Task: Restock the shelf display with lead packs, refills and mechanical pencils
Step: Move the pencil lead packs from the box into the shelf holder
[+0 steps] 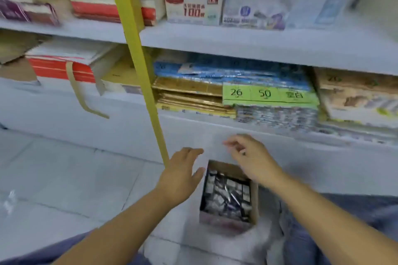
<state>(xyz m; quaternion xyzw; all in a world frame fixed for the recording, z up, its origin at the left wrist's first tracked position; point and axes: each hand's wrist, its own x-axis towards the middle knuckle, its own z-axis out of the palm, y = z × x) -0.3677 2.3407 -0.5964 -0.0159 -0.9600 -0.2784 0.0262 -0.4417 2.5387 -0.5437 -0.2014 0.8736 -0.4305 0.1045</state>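
Head view: the left hand (183,175) is held spread, fingers straight, nothing in it, just left of an open cardboard box (255,202) on the tiled floor (64,174). The right hand (252,157) is raised over the box's far rim with fingers loosely curled; whether anything is pinched cannot be told through the blur. The box is filled with small dark-and-white packs (226,194), their print too smeared to be read, and its right edge is partly covered by the right forearm. A yellow upright (137,49) is seen just beyond the left hand. On the lower shelf (185,129), gold sheets (189,97) and blue packs (232,71) are stacked; a green label (269,93) is marked "26" and "50". Higher up, "100" is printed on a white carton (193,8). Red-and-white stacks (62,66) are cut off at the left.
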